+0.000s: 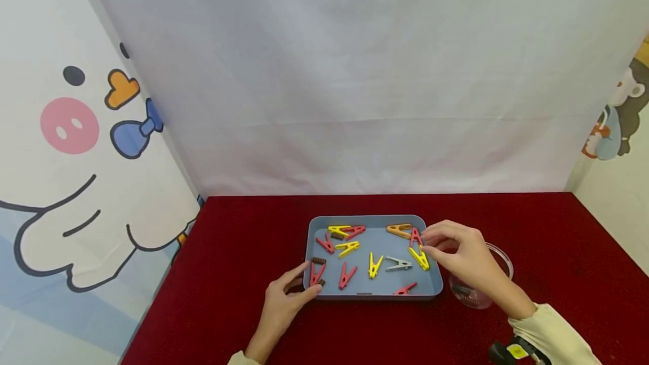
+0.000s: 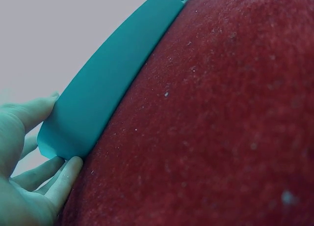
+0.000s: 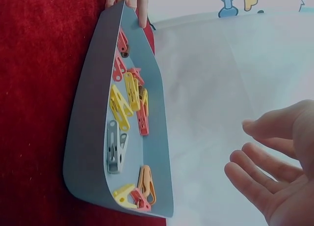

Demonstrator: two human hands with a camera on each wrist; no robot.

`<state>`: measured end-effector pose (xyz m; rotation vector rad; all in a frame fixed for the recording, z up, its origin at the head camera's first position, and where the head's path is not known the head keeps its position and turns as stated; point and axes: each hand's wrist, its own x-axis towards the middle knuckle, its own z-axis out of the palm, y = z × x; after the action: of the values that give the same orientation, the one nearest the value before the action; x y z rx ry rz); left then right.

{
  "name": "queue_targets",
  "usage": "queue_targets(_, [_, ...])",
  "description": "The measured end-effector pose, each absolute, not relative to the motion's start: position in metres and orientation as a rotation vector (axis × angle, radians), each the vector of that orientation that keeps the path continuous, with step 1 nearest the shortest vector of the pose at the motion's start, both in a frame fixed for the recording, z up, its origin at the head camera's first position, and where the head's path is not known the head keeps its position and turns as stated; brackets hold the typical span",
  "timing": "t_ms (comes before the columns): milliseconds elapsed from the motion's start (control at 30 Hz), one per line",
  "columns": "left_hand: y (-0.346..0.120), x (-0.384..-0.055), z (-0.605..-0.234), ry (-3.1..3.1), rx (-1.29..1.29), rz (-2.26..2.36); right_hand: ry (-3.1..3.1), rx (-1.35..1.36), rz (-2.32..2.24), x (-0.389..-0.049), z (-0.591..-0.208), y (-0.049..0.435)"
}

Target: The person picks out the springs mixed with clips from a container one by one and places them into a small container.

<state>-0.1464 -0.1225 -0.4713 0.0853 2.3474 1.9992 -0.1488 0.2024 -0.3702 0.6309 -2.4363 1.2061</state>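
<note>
The left hand sits at the near left corner of a blue-grey tray, thumb on the near side and fingers along the left end, its grip spread and only touching. Just inside that corner lie a red clip and dark coils, likely springs. Further right come a yellow clip, its legs spreading toward the far side, then a grey clip lying nearly crosswise and, beyond it, an orange clip.

At the tray's right end, a red A-shaped clip points away to the far side; next to it a slanted yellow clip runs from far left to near right. Both lie just left of the right hand, clearly the nearer hand. Its grip is spread, thumb apart from the fingers, with nothing between them, raised by the tray's right edge. Partly under that forearm, a clear round container holds dark pieces.

Red cloth covers the tabletop. A cartoon-printed panel stands at left, a pale curtain behind, and another printed panel at right.
</note>
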Motion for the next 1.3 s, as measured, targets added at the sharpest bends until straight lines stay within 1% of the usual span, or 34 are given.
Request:
queue_targets(267, [-0.122, -0.146, -0.471, 2.351, 0.082, 2.001, -2.470, 0.677, 1.202, -0.163, -0.388, 0.197])
queue_targets(533, [-0.122, -0.146, -0.470, 2.390, 0.097, 1.984, -2.537, 0.622, 1.232, -0.151, -0.368, 0.170])
queue_targets(667, [-0.122, -0.146, -0.470, 2.391, 0.096, 1.975, -2.555, 0.605, 1.249, -0.150, -0.366, 0.160])
queue_targets(1000, [-0.122, -0.146, -0.472, 2.419, 0.091, 1.950, -2.545, 0.674, 1.298, -0.171, -0.405, 0.154])
queue_targets(1300, [-0.123, -0.146, -0.472, 2.402, 0.109, 1.959, -2.570, 0.694, 1.326, -0.174, -0.411, 0.139])
